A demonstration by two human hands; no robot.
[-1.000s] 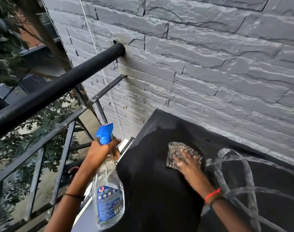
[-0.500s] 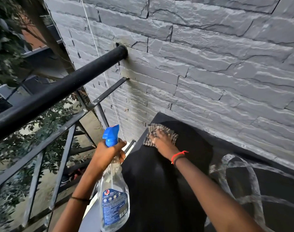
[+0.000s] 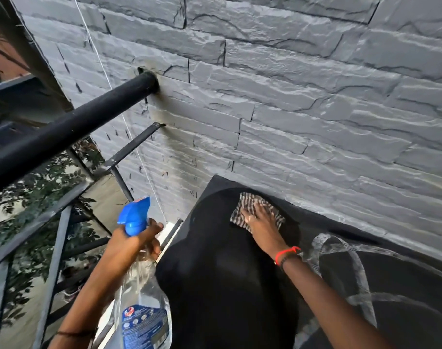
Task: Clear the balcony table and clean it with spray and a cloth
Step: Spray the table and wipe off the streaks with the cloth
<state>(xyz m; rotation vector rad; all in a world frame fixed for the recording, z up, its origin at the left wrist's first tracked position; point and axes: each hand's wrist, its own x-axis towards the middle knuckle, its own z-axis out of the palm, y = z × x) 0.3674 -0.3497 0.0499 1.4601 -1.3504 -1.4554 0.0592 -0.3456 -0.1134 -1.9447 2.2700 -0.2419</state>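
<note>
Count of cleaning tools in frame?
2. Spray bottle gripped by left hand, off the table's left edge; cloth under right hand on the table. None seem hidden.

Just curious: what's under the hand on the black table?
A striped cloth lies under the right hand, pressed flat on the table. Its edges show around the hand; its middle and the table beneath are covered.
</note>
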